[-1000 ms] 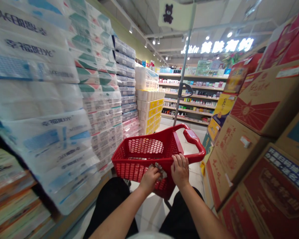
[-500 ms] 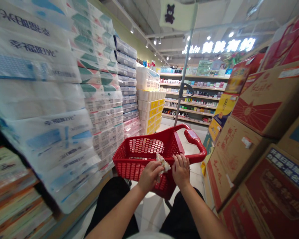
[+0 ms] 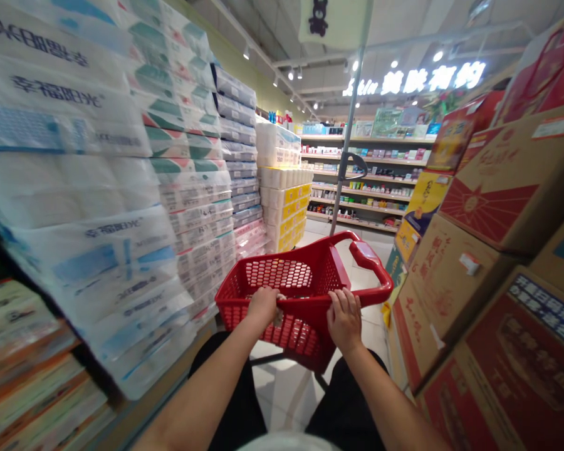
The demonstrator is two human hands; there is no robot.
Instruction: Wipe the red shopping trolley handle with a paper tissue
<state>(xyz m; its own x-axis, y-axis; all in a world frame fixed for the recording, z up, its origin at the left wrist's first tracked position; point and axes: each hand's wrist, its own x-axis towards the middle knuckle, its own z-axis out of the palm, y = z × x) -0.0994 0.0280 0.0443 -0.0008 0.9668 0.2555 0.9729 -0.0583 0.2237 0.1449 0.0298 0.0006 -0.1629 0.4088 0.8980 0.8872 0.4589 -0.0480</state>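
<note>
A red plastic shopping basket [image 3: 305,275] on wheels stands in front of me in a shop aisle, its red handle arching over the far right side. My left hand [image 3: 262,305] is closed over the near rim, with a crumpled pale wad [image 3: 277,316] pressed under its fingers. My right hand [image 3: 344,317] grips the same rim farther right, fingers curled over the edge. The inside of the basket shows nothing in it from here.
Stacked packs of tissue rolls [image 3: 122,188] wall the left side. Cardboard cartons [image 3: 498,250] are piled on the right. A metal pole [image 3: 345,156] rises beyond the basket. Shelves of goods [image 3: 361,194] cross the aisle's far end. Pale floor tiles [image 3: 286,394] lie between.
My left hand, which held the crumpled wad up beside the rim, has moved left and settled onto the basket rim. My right hand stays on the rim.
</note>
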